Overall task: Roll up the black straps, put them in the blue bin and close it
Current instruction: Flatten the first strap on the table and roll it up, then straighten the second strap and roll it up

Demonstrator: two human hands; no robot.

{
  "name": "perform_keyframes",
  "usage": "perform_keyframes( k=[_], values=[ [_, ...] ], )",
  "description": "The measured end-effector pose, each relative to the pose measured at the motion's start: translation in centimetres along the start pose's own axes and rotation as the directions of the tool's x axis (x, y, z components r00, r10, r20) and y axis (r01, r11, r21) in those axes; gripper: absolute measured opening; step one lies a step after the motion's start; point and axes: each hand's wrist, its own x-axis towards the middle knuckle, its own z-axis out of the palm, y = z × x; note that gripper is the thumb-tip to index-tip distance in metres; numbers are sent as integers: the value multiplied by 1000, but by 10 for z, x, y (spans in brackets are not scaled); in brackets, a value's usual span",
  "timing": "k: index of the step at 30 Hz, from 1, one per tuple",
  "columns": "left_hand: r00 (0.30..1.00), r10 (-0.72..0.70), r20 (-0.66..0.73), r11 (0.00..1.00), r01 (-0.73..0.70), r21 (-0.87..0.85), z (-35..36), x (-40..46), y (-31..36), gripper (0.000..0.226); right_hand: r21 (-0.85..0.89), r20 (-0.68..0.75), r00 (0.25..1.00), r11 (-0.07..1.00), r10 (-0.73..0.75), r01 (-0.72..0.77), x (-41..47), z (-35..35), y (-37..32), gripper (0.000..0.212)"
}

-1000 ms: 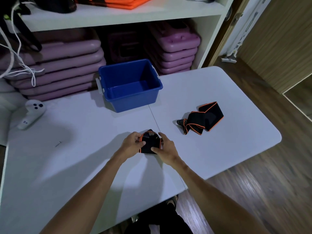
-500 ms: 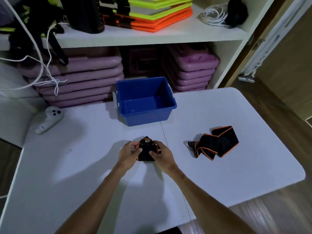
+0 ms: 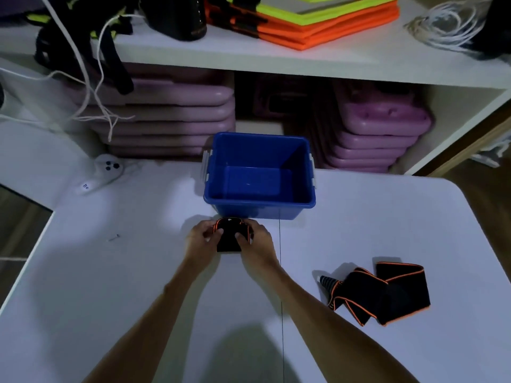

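Note:
A rolled black strap with orange edging (image 3: 230, 240) is held between my left hand (image 3: 201, 239) and my right hand (image 3: 258, 241), just in front of the blue bin (image 3: 260, 201). The bin stands open and empty at the back of the white table (image 3: 138, 272); no lid is in view. A second black strap with orange trim (image 3: 387, 294) lies loosely folded on the table to the right, untouched.
A white controller (image 3: 103, 171) lies at the table's back left, and a small screw (image 3: 113, 238) sits left of my hands. Behind the table, stacked purple steps (image 3: 171, 120) fill a white shelf unit. Wooden floor shows at the right.
Both hands have carried the rolled strap forward, from mid-table to right in front of the bin. The view has tilted up, showing more shelf.

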Motion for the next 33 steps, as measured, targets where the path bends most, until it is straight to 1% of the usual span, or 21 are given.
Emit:
perform_keyframes(
  k=[4, 6, 8, 11, 13, 14, 15, 16, 17, 18, 19, 20, 22, 24, 26, 28, 31, 33],
  values=[
    [997, -51, -61, 999, 50, -20, 2, -5, -3, 27, 46, 42, 999, 999, -3, 1, 1, -3, 1, 41],
    [995, -64, -78, 997, 61, -37, 1, -8, -5, 33, 75, 67, 998, 997, -14, 9, 0, -5, 3, 48],
    [992, -47, -118, 999, 44, -24, 0, -14, -6, 37, 74, 68, 998, 997, -17, 12, -4, -8, 6, 56],
    [977, 62, -203, 998, -54, 44, 0, -30, -7, 37, 90, 54, 999, 996, 6, -11, -14, -13, 7, 60],
    [954, 189, -231, 981, -171, 97, 1, -45, -6, 34, 115, 36, 999, 993, 14, -18, -23, -18, 5, 61],
    [937, 266, -226, 961, -239, 140, 3, -52, -5, 32, 124, 23, 1000, 992, 17, -20, -30, -22, 3, 66],
    [917, 338, -210, 935, -301, 189, 5, -58, -5, 33, 137, -3, 1000, 990, 26, -26, -37, -27, 3, 78],
    [898, 399, -188, 905, -352, 238, 8, -63, -5, 35, 135, -42, 998, 990, 39, -33, -46, -32, 6, 86],
    [878, 451, -162, 874, -398, 278, 12, -70, -4, 37, 107, -95, 995, 994, 44, -33, -57, -39, 9, 78],
    [856, 499, -133, 843, -444, 303, 18, -76, -1, 38, 71, -145, 989, 997, 41, -31, -68, -47, 13, 63],
    [832, 545, -102, 812, -493, 313, 25, -82, 2, 36, 43, -189, 981, 998, 45, -38, -79, -55, 16, 52],
    [809, 584, -61, 781, -541, 311, 33, -88, 4, 33, 39, -229, 972, 998, 60, -52, -89, -62, 20, 47],
    [767, 638, 66, 726, -628, 280, 52, -100, 9, 28, 40, -306, 947, 995, 96, -88, -108, -81, 26, 41],
    [728, 646, 229, 695, -685, 219, 72, -109, 12, 25, 16, -379, 922, 996, 83, -83, -129, -103, 31, 34],
    [705, 586, 399, 714, -682, 158, 93, -119, 14, 24, -10, -447, 893, 998, 49, -60, -151, -124, 39, 26],
    [690, 503, 521, 752, -646, 130, 113, -127, 15, 34, -50, -510, 859, 997, 30, -65, -171, -144, 48, 22],
    [685, 435, 584, 810, -581, 77, 139, -136, 22, 53, -144, -563, 825, 978, 44, -151, -191, -167, 62, 31],
    [715, 393, 579, 864, -503, 35, 155, -138, 27, 62, -214, -560, 827, 956, 47, -200, -198, -177, 73, 42]
  ],
)
